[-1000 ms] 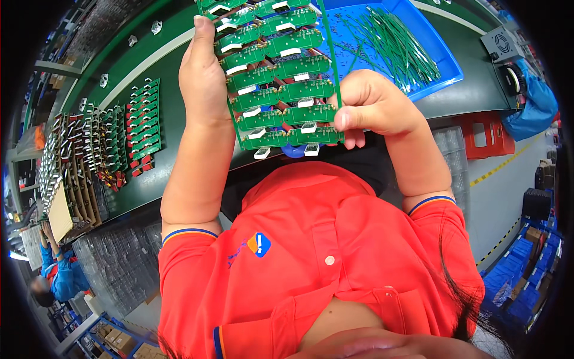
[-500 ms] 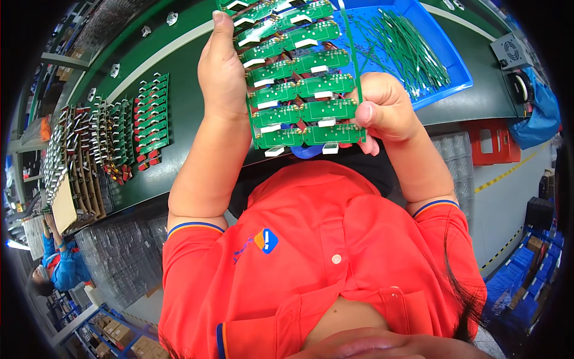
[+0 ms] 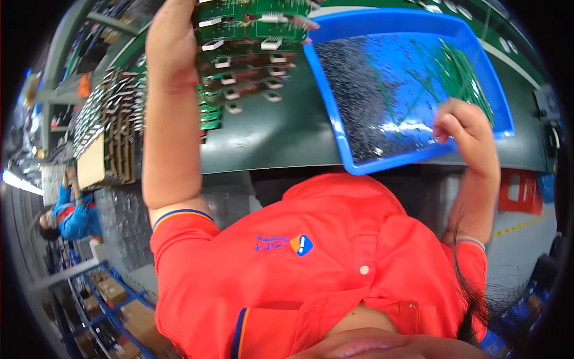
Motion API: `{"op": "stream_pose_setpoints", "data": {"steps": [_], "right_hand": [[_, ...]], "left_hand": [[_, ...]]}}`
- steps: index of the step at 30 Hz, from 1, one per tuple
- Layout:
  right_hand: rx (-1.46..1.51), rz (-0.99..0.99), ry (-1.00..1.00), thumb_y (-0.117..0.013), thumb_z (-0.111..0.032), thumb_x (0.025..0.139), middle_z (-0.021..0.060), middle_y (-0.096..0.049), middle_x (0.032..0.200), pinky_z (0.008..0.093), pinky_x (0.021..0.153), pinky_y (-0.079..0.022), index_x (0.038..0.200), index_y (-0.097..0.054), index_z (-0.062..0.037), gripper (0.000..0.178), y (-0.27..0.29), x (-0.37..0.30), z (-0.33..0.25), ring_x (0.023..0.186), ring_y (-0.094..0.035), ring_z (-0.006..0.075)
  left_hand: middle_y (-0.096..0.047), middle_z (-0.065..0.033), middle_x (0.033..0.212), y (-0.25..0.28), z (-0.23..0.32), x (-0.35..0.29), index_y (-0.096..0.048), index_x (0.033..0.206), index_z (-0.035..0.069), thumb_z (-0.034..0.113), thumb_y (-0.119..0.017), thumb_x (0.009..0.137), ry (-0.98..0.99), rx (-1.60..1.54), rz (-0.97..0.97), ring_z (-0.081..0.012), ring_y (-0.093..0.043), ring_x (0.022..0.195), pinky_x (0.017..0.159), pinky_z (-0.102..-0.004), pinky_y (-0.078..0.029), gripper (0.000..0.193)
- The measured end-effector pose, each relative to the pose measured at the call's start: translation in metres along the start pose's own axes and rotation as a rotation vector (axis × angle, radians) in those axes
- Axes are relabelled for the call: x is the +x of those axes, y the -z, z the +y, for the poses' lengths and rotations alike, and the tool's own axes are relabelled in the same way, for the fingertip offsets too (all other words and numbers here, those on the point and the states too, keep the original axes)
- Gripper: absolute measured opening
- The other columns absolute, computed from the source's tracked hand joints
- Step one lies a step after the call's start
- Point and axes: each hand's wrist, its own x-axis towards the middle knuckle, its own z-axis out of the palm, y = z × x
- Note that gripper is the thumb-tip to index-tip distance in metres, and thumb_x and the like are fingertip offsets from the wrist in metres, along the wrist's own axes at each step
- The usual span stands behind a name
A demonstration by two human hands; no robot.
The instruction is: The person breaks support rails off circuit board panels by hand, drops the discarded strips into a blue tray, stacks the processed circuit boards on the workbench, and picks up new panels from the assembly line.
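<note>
My left hand (image 3: 170, 45) is closed on the left edge of a panel of green circuit boards (image 3: 251, 30) with white connectors, held up at the top of the view. The panel's upper part runs out of the picture, and my left fingertips are cut off there. My right hand (image 3: 469, 128) is over the right part of a blue tray (image 3: 350, 152), its fingers curled in with no strip showing in them. Beside it in the tray lies a heap of thin green strips (image 3: 463, 72). Many small dark pieces (image 3: 356, 90) cover the tray's left part.
The tray stands on a dark green bench (image 3: 269, 146). More circuit boards (image 3: 209, 113) lie on the bench behind my left forearm, with stacked boards and cardboard (image 3: 113, 149) farther left. A person in blue (image 3: 81, 215) works at the far left. A red crate (image 3: 519, 191) stands at the right.
My right hand has left the panel's right edge and moved right over the tray. The long green strip along that edge no longer shows there. My left hand has carried the panel up and left.
</note>
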Motion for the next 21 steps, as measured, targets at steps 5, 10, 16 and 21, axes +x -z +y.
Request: {"op": "stream_pose_setpoints", "data": {"steps": [5, 10, 16, 21], "right_hand": [[-0.544, 0.126, -0.327, -0.063, -0.012, 0.094, 0.0074, -0.062, 0.079, 0.0269, 0.064, -0.047, 0.096, -0.063, 0.0016, 0.014, 0.044, -0.024, 0.041, 0.067, -0.057, 0.0135], [-0.596, 0.196, -0.331, -0.067, -0.008, 0.091, 0.0101, -0.066, 0.100, 0.0291, 0.080, -0.050, 0.125, -0.060, -0.0020, 0.035, 0.029, -0.022, 0.069, 0.087, -0.060, 0.0149], [-0.398, 0.242, -0.301, -0.065, -0.007, 0.092, 0.0094, -0.067, 0.107, 0.0285, 0.086, -0.049, 0.126, -0.060, -0.0021, 0.034, 0.032, -0.028, 0.073, 0.093, -0.061, 0.0159], [-0.370, 0.254, -0.218, -0.068, -0.009, 0.091, 0.0104, -0.066, 0.104, 0.0295, 0.083, -0.050, 0.123, -0.061, -0.0001, 0.034, 0.030, -0.025, 0.078, 0.091, -0.061, 0.0170]], "left_hand": [[-0.062, 0.0012, 0.083, 0.016, 0.057, 0.041, -0.066, 0.102, 0.000, 0.025, -0.054, 0.103, 0.043, 0.202, -0.827, -0.0088, -0.055, 0.077, 0.070, -0.0255, -0.047, 0.028], [-0.066, -0.0096, 0.097, 0.034, 0.053, 0.047, -0.066, 0.106, -0.003, 0.040, -0.057, 0.100, 0.305, 1.396, -0.958, -0.0192, -0.060, 0.092, 0.086, -0.0315, -0.046, 0.045], [-0.070, -0.0106, 0.091, 0.023, 0.015, 0.055, -0.069, 0.102, 0.000, 0.040, -0.055, 0.099, 0.445, 1.484, -1.013, -0.0222, -0.067, 0.082, 0.076, -0.0371, -0.053, 0.042], [-0.072, -0.0155, 0.089, -0.029, -0.024, 0.005, -0.074, 0.089, 0.004, 0.026, -0.062, 0.081, 0.570, 1.960, -1.256, -0.0374, -0.069, 0.081, 0.077, -0.0422, -0.056, 0.027]]}}
